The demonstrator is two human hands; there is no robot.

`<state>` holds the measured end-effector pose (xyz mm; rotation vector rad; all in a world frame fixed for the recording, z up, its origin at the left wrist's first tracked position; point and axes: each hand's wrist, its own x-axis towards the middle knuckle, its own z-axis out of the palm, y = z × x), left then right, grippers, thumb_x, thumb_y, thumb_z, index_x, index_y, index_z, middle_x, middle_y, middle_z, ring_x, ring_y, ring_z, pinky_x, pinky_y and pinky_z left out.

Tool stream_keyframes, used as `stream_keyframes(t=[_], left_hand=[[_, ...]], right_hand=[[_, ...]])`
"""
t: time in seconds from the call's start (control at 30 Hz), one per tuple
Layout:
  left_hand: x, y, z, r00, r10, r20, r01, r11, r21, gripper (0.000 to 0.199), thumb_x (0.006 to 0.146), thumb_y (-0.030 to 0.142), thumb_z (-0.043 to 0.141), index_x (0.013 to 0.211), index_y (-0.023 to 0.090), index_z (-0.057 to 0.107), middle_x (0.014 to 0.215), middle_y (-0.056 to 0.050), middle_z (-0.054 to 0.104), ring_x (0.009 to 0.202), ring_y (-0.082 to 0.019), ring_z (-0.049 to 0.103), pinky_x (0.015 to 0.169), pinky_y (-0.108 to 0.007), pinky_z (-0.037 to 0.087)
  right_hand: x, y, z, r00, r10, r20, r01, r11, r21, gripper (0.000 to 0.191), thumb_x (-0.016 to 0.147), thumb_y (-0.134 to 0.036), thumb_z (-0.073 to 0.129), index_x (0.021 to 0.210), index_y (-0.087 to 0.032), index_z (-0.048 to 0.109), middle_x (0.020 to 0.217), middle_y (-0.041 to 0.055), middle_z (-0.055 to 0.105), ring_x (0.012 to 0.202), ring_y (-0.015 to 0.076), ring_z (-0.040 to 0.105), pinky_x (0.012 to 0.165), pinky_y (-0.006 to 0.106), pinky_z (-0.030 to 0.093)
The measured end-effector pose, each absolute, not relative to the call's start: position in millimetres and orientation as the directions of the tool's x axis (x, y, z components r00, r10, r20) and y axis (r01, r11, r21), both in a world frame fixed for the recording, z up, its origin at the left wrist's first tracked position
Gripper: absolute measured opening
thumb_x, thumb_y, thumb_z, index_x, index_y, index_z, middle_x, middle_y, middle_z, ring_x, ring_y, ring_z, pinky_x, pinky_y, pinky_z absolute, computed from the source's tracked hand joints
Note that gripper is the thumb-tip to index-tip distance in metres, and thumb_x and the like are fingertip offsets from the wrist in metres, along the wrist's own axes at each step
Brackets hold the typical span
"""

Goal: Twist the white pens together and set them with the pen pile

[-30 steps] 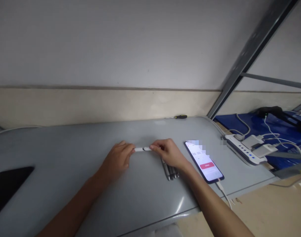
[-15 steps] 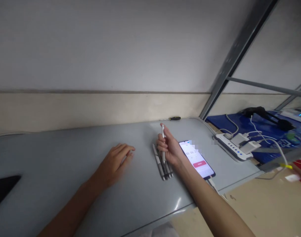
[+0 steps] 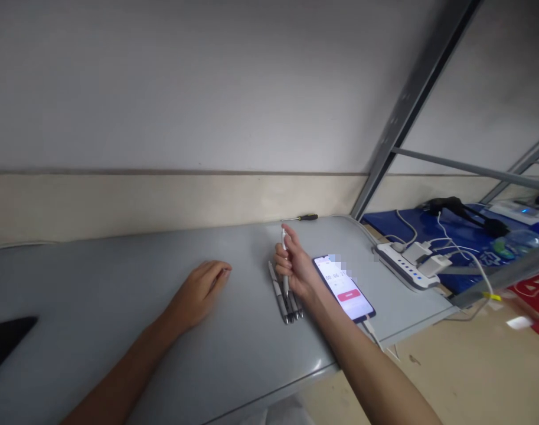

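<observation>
My right hand (image 3: 293, 265) is wrapped round a white pen (image 3: 284, 236), held nearly upright with the thumb by its top end. Below that hand, several grey and white pens (image 3: 278, 295) lie side by side on the grey table (image 3: 234, 348), partly covered by the fingers. My left hand (image 3: 202, 292) rests on the table to the left of the pens, its fingers curled together with nothing visible in them. Just right of my right hand lies a phone (image 3: 351, 295) with a lit timer screen and a red button.
A screwdriver (image 3: 307, 218) lies by the wall. At the right are a white power strip (image 3: 404, 268) with plugs and cables, and a metal frame post (image 3: 379, 168). A black object (image 3: 7, 342) sits at the left edge. The phone's cable (image 3: 373, 333) crosses the table's front edge.
The fingers of my left hand have drawn closer together. My right hand still grips the pen, and the whole view has shifted slightly.
</observation>
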<state>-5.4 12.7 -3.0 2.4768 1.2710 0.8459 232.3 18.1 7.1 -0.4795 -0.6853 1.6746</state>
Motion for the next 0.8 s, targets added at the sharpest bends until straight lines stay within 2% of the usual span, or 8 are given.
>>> stream_keyframes(t=[0.33, 0.53, 0.6, 0.7, 0.8], left_hand=[[-4, 13, -4, 0.476, 0.794, 0.378, 0.666, -0.606, 0.435, 0.029, 0.098, 0.037, 0.035, 0.097, 0.02, 0.059, 0.095, -0.004, 0.066, 0.091, -0.021, 0.06, 0.085, -0.036, 0.047], [-4, 14, -5, 0.47, 0.799, 0.376, 0.674, -0.6, 0.432, 0.029, 0.098, 0.036, 0.035, 0.097, 0.02, 0.058, 0.094, -0.005, 0.065, 0.09, -0.02, 0.059, 0.084, -0.036, 0.046], [-3, 13, -4, 0.47, 0.799, 0.375, 0.674, -0.599, 0.432, 0.029, 0.097, 0.037, 0.035, 0.095, 0.02, 0.058, 0.093, -0.005, 0.065, 0.089, -0.021, 0.059, 0.084, -0.036, 0.046], [-2, 12, -2, 0.468, 0.805, 0.365, 0.681, -0.592, 0.432, 0.03, 0.098, 0.037, 0.034, 0.094, 0.019, 0.058, 0.091, -0.005, 0.064, 0.088, -0.02, 0.058, 0.083, -0.037, 0.046], [-2, 12, -1, 0.477, 0.804, 0.355, 0.682, -0.593, 0.428, 0.031, 0.098, 0.037, 0.033, 0.093, 0.02, 0.058, 0.091, -0.005, 0.064, 0.087, -0.021, 0.059, 0.082, -0.036, 0.046]], right_hand=[[228, 14, 11, -0.19, 0.981, 0.037, -0.697, -0.108, -0.709, 0.031, 0.083, -0.039, 0.066, 0.1, -0.031, 0.041, 0.057, -0.0107, 0.03, 0.042, 0.0052, 0.019, 0.039, 0.016, 0.007], [225, 12, 9, -0.198, 0.98, 0.019, -0.676, -0.123, -0.726, 0.029, 0.084, -0.039, 0.064, 0.101, -0.029, 0.043, 0.059, -0.0098, 0.039, 0.042, 0.0048, 0.022, 0.039, 0.015, 0.01], [221, 10, 11, -0.23, 0.973, 0.02, -0.62, -0.13, -0.773, 0.03, 0.084, -0.04, 0.063, 0.105, -0.028, 0.046, 0.062, -0.0084, 0.043, 0.044, 0.005, 0.029, 0.039, 0.015, 0.014], [214, 4, 12, -0.236, 0.971, 0.024, -0.486, -0.097, -0.868, 0.033, 0.082, -0.039, 0.063, 0.108, -0.024, 0.05, 0.066, -0.006, 0.05, 0.049, 0.0074, 0.043, 0.042, 0.017, 0.028], [208, 2, 10, -0.17, 0.981, 0.095, -0.237, 0.053, -0.97, 0.029, 0.081, -0.036, 0.06, 0.105, -0.019, 0.054, 0.065, -0.0049, 0.052, 0.055, 0.0109, 0.05, 0.053, 0.024, 0.041]])
